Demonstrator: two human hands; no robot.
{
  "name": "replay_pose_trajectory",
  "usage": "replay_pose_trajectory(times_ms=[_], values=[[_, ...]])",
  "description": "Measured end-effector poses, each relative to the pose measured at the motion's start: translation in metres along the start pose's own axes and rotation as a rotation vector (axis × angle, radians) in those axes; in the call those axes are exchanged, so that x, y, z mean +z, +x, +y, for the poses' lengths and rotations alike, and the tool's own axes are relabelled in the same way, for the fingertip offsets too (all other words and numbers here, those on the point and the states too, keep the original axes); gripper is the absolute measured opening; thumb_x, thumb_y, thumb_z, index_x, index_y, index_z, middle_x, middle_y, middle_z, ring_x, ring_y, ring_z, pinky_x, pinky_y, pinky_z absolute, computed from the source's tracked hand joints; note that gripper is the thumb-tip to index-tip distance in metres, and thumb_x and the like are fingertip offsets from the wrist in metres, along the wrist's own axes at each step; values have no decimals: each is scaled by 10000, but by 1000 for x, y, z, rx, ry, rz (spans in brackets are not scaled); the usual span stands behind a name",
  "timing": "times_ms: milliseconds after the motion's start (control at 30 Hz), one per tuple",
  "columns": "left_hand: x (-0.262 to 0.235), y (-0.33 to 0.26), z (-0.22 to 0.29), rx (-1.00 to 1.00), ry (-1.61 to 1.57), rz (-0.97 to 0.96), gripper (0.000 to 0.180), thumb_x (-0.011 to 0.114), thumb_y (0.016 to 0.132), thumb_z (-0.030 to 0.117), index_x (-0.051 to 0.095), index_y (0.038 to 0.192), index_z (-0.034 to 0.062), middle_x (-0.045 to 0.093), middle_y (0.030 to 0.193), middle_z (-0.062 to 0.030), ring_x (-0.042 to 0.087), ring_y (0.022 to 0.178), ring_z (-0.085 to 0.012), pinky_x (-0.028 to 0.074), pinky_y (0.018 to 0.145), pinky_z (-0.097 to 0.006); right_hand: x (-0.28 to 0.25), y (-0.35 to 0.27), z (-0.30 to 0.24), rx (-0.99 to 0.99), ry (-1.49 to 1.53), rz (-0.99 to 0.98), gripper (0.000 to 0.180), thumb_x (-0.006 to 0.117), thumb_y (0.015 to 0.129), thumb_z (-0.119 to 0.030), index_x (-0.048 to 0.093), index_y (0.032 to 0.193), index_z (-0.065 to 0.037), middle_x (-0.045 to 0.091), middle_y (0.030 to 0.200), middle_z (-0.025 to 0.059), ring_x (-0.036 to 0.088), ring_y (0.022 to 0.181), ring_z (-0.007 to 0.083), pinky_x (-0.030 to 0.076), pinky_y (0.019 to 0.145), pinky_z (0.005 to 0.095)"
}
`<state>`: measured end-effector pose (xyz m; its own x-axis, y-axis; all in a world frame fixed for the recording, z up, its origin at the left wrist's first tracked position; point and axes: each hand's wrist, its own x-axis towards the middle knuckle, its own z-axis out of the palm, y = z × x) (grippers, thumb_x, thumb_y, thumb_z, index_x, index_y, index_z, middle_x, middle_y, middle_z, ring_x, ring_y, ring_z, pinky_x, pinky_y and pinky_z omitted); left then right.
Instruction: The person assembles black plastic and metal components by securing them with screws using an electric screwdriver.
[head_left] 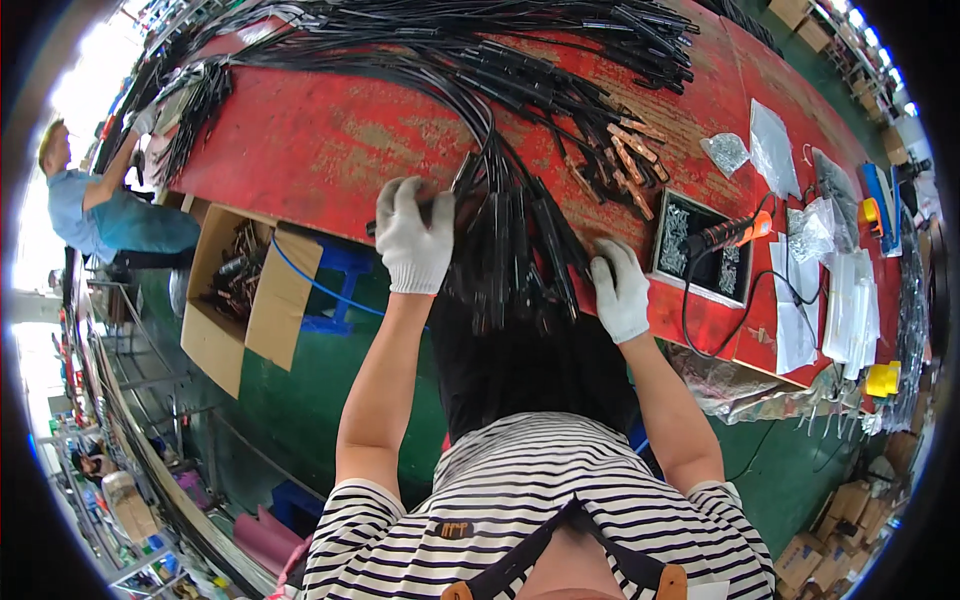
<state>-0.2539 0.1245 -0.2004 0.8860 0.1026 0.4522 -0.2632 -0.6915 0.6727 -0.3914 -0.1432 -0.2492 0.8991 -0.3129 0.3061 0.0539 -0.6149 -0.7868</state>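
A thick bundle of black cables with sleeved ends hangs over the table's near edge in front of me. My left hand, in a white glove, is at the bundle's left side, its fingers curled around a black cable; a dark end sticks out beside the palm. On the bundle's right, my gloved right hand has its fingers loosely bent and apart near the outermost cables, with nothing visibly gripped. Copper-coloured terminals lie at the ends of other cables on the red table.
Right of the bundle, a tray of small metal parts holds an orange-and-black corded tool. Plastic bags lie beyond it. A cardboard box with copper-tipped parts stands at left. Another person works at the far left.
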Motion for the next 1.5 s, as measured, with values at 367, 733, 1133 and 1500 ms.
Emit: replay_pose_trajectory(times_ms=[367,733,1133,1500], values=[[-54,-195,-74,-297,111,-20,351,720,955,311,692,1193,56,644,1276,-204,654,1161,-392,536,980,-453,3,-5,10,-208,-87,98,245,635,979,-210,720,1133,-40,712,1153,189,676,1095,389,548,958,463],[-96,-226,-93,-525,165,-60,427,712,957,365,698,1201,15,676,1163,-183,688,1028,-342,538,933,-431,-42,91,-12,-299,-98,311,296,653,959,-276,734,1160,-74,734,1123,184,702,1036,403,563,915,477],[-127,-264,-92,-594,184,-9,415,710,956,369,709,1184,24,688,1184,-192,696,1044,-348,537,942,-436,-60,254,45,15,-780,-543,613,468,1016,-626,710,1300,-139,651,1380,221,610,1285,428,466,1137,507],[-147,-265,-106,-638,185,80,400,703,953,355,714,1170,19,691,1138,-175,695,983,-317,538,909,-421,-74,268,50,3,-598,-415,495,630,979,-472,695,1222,-46,703,1255,246,660,1197,404,504,1016,458]])
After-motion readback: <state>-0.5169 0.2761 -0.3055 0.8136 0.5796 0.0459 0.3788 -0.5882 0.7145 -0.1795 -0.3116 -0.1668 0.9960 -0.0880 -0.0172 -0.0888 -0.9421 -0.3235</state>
